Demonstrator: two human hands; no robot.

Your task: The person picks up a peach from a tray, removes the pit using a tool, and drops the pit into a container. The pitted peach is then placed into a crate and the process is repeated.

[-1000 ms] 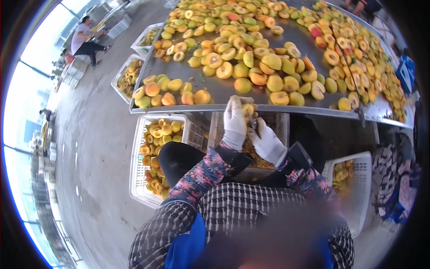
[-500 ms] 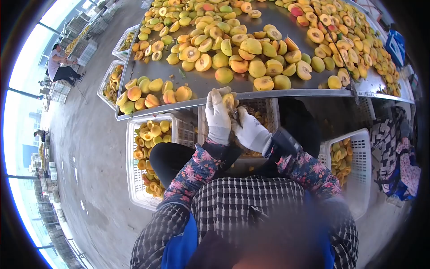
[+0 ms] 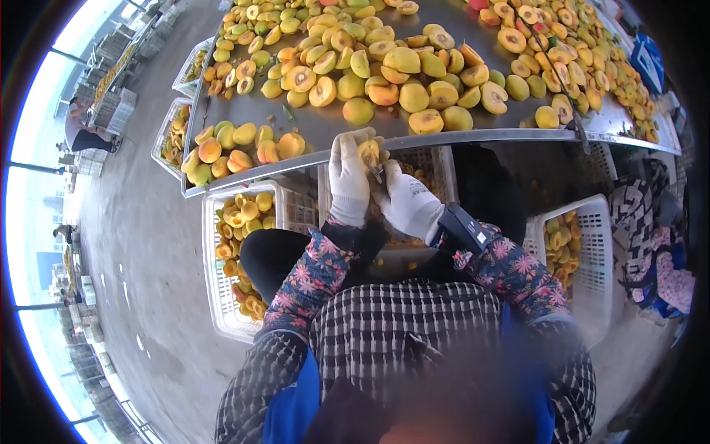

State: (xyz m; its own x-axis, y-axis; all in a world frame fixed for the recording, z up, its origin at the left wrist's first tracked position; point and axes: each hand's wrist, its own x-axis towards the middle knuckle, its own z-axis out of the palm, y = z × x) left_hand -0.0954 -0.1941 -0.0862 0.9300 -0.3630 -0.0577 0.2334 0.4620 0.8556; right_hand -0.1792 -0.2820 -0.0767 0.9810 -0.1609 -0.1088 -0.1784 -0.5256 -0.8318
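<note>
My left hand (image 3: pixel 349 181), in a white glove, is closed around a halved yellow peach (image 3: pixel 369 154), its cut face turned toward my right hand. In my gloved right hand (image 3: pixel 411 203) is a small metal pitting tool (image 3: pixel 380 175), its tip against or very near the peach half; the fingers hide most of it. Both hands are just off the near edge of a metal table (image 3: pixel 473 136), above a crate (image 3: pixel 448 174) between my knees. Many peach halves (image 3: pixel 414 96) lie heaped on the table.
White crates of peach pieces stand at my left (image 3: pixel 209 274) and right (image 3: pixel 592 244). More crates (image 3: pixel 171 140) line the table's left side. A dark strap (image 3: pixel 580 133) hangs over its front edge. A co-worker's patterned sleeve (image 3: pixel 671 277) shows at right; another person (image 3: pixel 87 129) sits far left.
The whole view has shifted slightly. My right hand has turned a little at the wrist, still working at the same peach half in my left hand. The distant person at left has leaned over.
</note>
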